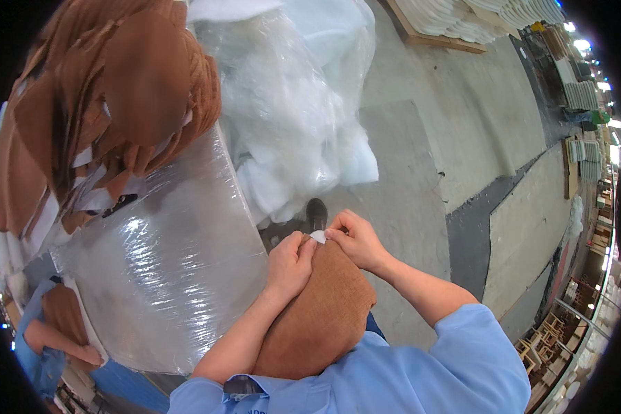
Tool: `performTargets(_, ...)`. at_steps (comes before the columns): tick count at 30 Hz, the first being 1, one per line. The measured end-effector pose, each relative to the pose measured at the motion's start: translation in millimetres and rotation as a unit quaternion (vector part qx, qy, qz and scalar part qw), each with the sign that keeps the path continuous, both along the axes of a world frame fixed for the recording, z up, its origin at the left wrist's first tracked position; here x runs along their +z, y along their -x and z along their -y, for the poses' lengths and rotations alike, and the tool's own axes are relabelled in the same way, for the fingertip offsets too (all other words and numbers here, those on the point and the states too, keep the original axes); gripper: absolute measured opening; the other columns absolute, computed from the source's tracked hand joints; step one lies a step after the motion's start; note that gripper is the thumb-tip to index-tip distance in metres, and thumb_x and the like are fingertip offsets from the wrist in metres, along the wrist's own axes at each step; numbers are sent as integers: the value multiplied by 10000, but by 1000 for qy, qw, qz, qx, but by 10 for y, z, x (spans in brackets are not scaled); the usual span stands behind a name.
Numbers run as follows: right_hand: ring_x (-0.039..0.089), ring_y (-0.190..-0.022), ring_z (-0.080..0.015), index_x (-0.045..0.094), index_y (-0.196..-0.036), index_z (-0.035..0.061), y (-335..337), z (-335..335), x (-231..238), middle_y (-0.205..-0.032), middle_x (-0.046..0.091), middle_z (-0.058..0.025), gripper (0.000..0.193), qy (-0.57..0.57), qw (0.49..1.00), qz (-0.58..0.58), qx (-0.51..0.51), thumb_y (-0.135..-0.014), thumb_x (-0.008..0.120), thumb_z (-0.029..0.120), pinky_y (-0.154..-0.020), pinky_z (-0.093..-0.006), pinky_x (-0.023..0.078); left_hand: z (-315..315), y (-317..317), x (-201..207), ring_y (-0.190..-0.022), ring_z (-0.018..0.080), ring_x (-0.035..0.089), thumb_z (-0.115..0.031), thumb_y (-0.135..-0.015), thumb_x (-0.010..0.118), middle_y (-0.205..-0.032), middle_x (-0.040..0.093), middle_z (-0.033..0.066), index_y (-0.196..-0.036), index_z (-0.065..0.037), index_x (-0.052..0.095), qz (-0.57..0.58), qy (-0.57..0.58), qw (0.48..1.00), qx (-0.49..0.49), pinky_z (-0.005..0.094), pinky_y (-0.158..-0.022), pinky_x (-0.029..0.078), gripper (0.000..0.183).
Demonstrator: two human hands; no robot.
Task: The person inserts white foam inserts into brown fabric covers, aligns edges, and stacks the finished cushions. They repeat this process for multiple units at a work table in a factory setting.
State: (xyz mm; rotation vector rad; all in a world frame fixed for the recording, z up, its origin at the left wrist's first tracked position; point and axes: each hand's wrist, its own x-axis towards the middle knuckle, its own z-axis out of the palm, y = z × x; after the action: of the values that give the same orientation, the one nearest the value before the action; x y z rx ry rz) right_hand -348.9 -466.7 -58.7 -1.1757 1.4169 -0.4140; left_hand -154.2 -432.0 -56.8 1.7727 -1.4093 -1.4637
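A brown woven fabric cover, perhaps a cushion cover, hangs against my front, its narrow end up at my hands. My left hand is closed on the left side of that end, thumb pressed against the fabric. On the other side my right hand pinches the edge between thumb and fingers. A small bit of white material shows between the two hands at the tip. Whether the cover has filling inside, I cannot tell.
To my left stands a table wrapped in clear plastic, heaped with brown covers at its far end. A large clear bag of white fluffy filling lies ahead. Another person's arm holds brown fabric at lower left. White stacks sit far right.
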Motion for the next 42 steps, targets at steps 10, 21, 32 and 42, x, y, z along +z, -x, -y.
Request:
performTargets(10,528,-676,-79,645,-894,38,-69,29,-399,-783,615,22,222,-145,985,78,-57,-1019,703,212,-590,-283,443,128,-23,-295,-675,159,551,-240,-1028,665,-722,642,95,-870,24,634,12,-70,997,30,354,-646,462,309)
performTargets(21,597,-848,-88,688,-963,32,262,-91,-178,-996,711,-26,151,-158,959,229,-59,-1024,713,168,-755,-280,510,17,30,-56,-690,54,427,-265,-1033,698,-707,505,-63,-777,-37,570,-136,-131,982,3,282,-601,365,367)
performTargets(32,481,-670,-74,618,-838,48,115,-34,-450,-722,570,13,279,-240,960,128,-57,-999,731,245,-558,-298,399,-10,159,-330,-638,81,395,-263,-1033,694,-643,463,-20,-732,-13,536,-4,-77,997,27,318,-560,344,422)
performTargets(42,491,-654,-94,609,-871,66,-30,-37,-562,-746,583,5,267,-345,906,205,-136,-1048,671,255,-553,-299,392,52,-30,-466,-724,40,461,-253,-1099,619,-796,586,-63,-853,-44,620,-118,-229,965,51,263,-624,399,323)
